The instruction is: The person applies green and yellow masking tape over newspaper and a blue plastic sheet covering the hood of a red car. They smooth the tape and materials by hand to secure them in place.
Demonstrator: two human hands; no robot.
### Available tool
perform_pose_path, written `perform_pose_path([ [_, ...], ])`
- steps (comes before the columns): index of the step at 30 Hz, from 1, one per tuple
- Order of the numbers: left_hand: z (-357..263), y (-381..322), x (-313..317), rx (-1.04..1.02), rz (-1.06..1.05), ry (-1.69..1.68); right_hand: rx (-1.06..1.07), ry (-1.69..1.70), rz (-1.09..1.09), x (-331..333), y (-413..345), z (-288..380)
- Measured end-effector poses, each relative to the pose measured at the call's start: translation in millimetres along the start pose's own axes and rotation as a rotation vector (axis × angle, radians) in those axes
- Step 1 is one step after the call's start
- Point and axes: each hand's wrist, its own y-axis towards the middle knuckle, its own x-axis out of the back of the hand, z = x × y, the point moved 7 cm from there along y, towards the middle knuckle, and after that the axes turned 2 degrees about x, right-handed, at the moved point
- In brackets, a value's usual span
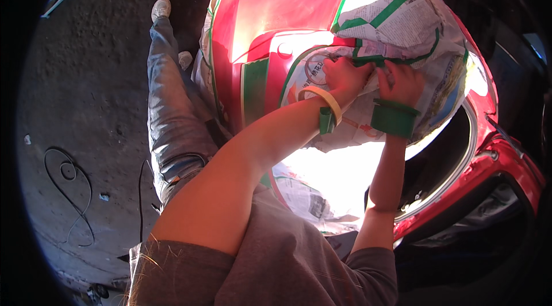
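A red car body panel [293, 0] is partly covered with newspaper [399, 34], held along its edges by green masking tape [396, 6]. My left hand [347, 74] lies on the newspaper, its fingers bent and its thumb by a green tape strip [424, 58]. Close to its right, my right hand [402, 84] touches the same strip with curled fingertips. Whether either hand grips the tape or paper is hidden by the fingers. Around my left wrist is a tan ring [330, 101] with a green piece [326, 120] stuck to it. A green tape roll [393, 118] encircles my right wrist.
A red-framed car opening [457, 142] with a dark interior lies at the right. Bright sunlight washes out the area below the newspaper. On the dark floor [108, 69] at the left lies a looped thin cable [88, 185]. A jeans-clad leg [166, 90] stretches along the panel's left side.
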Motion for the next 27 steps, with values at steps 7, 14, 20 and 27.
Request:
perform_pose_path([
  [7,-2.4,-1.0,-5.1,0.002,0.041,0.008,-0.545,0.486,-0.454,2.8,-57.0,-16.3],
  [14,-10.4,-4.3,-4.1,0.059,0.130,-0.002,-0.809,0.949,-0.514,-55.7,-67.4,-12.5],
  [20,-19.0,-14.2,-1.2,0.112,0.140,-0.017,-0.886,0.886,-0.370,-58.0,-60.4,-26.1],
  [27,-3.8,3.5,-2.5,-0.019,0.092,0.042,-0.845,0.578,-0.323,-48.8,-43.0,-31.6],
])
